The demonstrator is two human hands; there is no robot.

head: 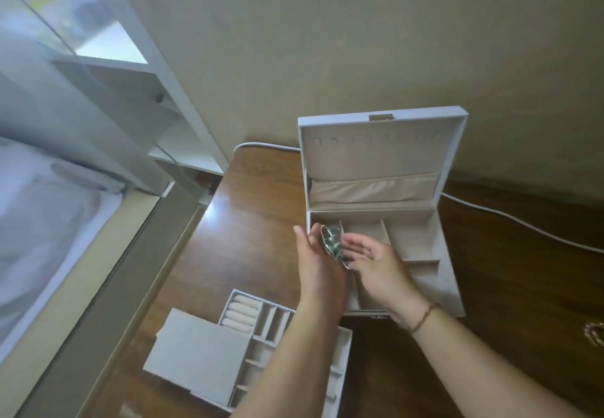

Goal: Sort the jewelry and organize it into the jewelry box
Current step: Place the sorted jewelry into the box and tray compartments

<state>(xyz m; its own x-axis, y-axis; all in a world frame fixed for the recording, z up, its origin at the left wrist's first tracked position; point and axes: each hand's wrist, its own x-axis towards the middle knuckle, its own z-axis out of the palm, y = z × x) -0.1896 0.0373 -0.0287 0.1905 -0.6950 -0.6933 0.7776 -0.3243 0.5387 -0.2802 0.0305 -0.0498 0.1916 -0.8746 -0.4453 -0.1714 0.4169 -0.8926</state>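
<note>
1. Jewelry box point(451, 221): it stands open on the wooden table point(248, 221), lid upright against the far wall, its divided base toward me.
2. Jewelry item point(331, 242): I see a small greenish, metallic piece held over the box's left compartment; I cannot tell what kind of piece it is.
3. Left hand point(318, 264): the fingers are nearly straight and point away from me, the palm faces right, and the item lies against the palm and fingers.
4. Right hand point(376, 262): the fingers are loosely curled toward the item and touch its right side; I cannot tell whether they pinch it. A thin bracelet point(423, 316) circles this wrist.
5. Both forearms reach in from the near right, converging over the box's left edge.
6. Removed tray point(277, 316): it rests near left on the table, partly covered by a grey flat panel point(196, 355).
</note>
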